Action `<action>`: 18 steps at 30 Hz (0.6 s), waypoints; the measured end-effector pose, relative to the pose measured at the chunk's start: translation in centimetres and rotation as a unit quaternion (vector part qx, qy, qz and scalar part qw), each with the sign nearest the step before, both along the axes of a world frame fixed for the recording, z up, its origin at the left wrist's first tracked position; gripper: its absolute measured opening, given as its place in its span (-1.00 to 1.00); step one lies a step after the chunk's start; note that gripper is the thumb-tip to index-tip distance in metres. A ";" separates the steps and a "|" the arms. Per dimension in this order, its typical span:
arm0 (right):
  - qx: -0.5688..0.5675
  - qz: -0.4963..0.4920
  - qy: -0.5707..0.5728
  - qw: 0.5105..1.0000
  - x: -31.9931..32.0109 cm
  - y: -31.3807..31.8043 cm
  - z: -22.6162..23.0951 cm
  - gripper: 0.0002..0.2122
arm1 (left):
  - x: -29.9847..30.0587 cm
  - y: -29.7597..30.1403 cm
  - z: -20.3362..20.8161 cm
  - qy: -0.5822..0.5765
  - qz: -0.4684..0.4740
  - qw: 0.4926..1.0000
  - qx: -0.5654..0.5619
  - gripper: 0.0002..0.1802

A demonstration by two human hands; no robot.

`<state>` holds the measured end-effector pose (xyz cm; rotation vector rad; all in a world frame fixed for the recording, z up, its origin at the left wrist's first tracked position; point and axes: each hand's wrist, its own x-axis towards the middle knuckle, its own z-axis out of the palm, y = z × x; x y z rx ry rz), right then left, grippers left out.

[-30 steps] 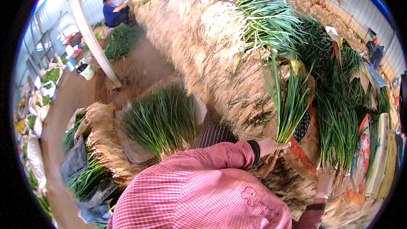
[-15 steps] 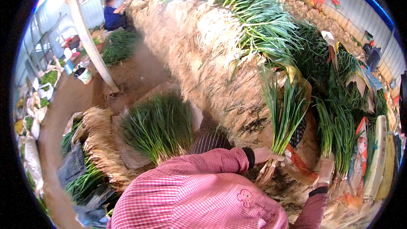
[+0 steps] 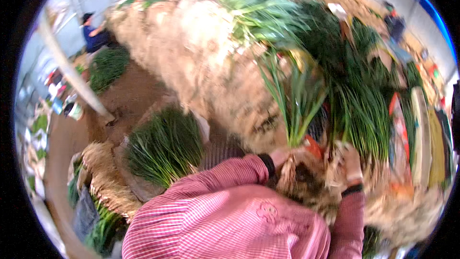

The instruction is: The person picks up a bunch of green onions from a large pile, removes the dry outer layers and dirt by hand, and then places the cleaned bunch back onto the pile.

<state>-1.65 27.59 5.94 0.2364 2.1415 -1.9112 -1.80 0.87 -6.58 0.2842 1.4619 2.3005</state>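
Observation:
My left hand (image 3: 280,156) is closed around the pale lower ends of a bunch of scallions (image 3: 298,120); the green leaves fan upward and the roots hang below the fist. To its right, my right hand (image 3: 351,164) has its fingers curled on the whitish, rooty ends of more scallions, partly blurred by motion. Just behind and right of that hand stands a dense row of scallions (image 3: 366,124), leaves up and roots toward me. An orange-red scrap of packaging (image 3: 314,147) shows between my hands.
A large heap of scallions (image 3: 187,52) rises ahead, roots facing out. Another upright bundle (image 3: 165,146) rests on the floor at left, near a root-edged stack (image 3: 108,175). A pole (image 3: 76,74) leans at far left; a person (image 3: 93,33) sits beyond. Sacks (image 3: 402,144) line the right.
My right hand has moved left and up, closer to my left hand. The left hand's scallions have spread wider at the top. The whole view has shifted and blurred.

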 end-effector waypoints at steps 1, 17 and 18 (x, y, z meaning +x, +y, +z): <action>-0.036 0.010 0.000 0.999 0.9 -1.2 -0.6 -0.71 | -0.2 -0.5 0.5 0.001 -0.038 0.999 -0.026 -0.60; 0.051 -0.054 0.143 0.987 1.7 -8.8 -10.9 -0.71 | 0.7 -1.1 4.0 0.051 -0.062 0.978 -0.193 -0.59; 0.011 -0.045 0.123 0.991 1.7 -8.6 -11.1 -0.79 | 0.8 -1.3 4.5 0.036 -0.079 0.980 -0.177 -0.60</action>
